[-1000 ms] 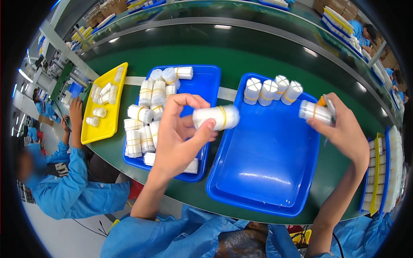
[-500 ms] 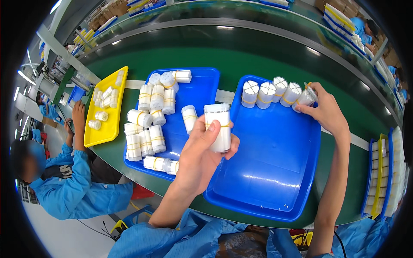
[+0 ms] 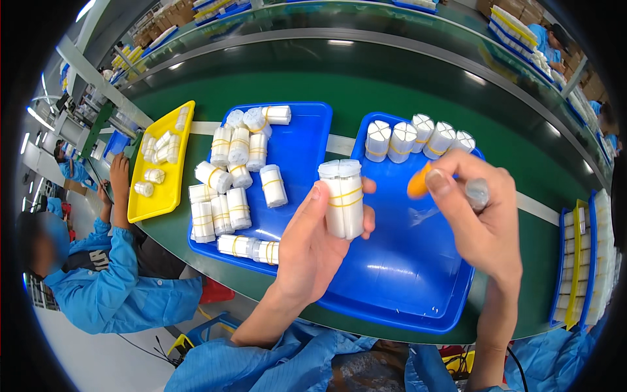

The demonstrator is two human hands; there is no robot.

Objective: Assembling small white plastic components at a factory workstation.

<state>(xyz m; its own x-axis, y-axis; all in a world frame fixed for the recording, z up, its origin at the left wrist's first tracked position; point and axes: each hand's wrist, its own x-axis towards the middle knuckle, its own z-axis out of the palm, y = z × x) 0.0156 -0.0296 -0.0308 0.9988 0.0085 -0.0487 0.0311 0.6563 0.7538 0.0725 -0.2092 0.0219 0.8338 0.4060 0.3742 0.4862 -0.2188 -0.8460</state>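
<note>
My left hand (image 3: 313, 251) is closed around a white cylindrical bundle (image 3: 345, 206), held upright above the blue trays. Yellow rubber bands circle the bundle, and its top end looks clear and segmented. My right hand (image 3: 486, 222) pinches a small tool, blurred by motion: an orange end (image 3: 419, 181) pokes out past thumb and forefinger, and a grey translucent end (image 3: 477, 193) shows at the palm side. It hovers over the right blue tray (image 3: 392, 297), beside a row of banded white bundles (image 3: 403, 138) standing along the tray's far edge.
The left blue tray (image 3: 297, 140) carries several banded bundles (image 3: 239, 145), some upright, some lying. Further left, a yellow tray (image 3: 157, 199) holds a few more, near a co-worker in a blue sleeve (image 3: 117, 281). Stacked trays (image 3: 575, 268) stand at the right edge of the green table (image 3: 353, 91).
My right hand has come away from the row's last bundle, moving nearer with the orange-ended tool. The left hand's bundle has shifted slightly right. One bundle in the left tray has moved left.
</note>
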